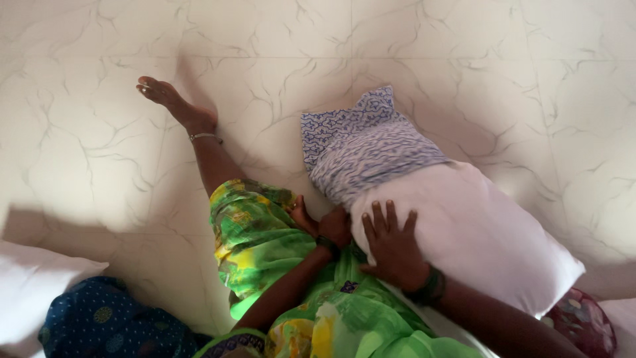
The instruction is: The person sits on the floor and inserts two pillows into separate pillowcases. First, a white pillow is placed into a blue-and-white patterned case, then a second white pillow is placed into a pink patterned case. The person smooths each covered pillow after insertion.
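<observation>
**Soft pillow, half sleeved, under two hands**

On the pale marble-veined tile floor (99, 166), a plump white fabric pillow (477, 238) lies slantwise in front of the seated person, its far end already inside a blue-and-white patterned cotton pillowcase (364, 149). The near, bare end points toward the lower right of the view.

The right hand (394, 248) rests flat on the white pillow close to the case's open edge, fingers (377, 222) spread wide and pressing into the stuffing rather than gripping anything. The left hand (328, 225) sits at the lower edge of the case where cloth meets pillow; its fingers look curled around the hem, though the fold hides just what they pinch — I cannot tell for sure.

By its look the pillow should handle as light and very soft: it dents under the palm and would sag if lifted by one corner. The bare cover seems smooth, so a flat palm may slide. The case is thin, limp cloth that bunches easily; its hem looks like the surest place to take hold, with the pillow best grasped by a fistful of its bulk.

Around them: the person's green-and-yellow printed garment (265, 238), a bare foot with a thin anklet (175, 106), a dark blue dotted cloth (99, 325) at lower left.
</observation>
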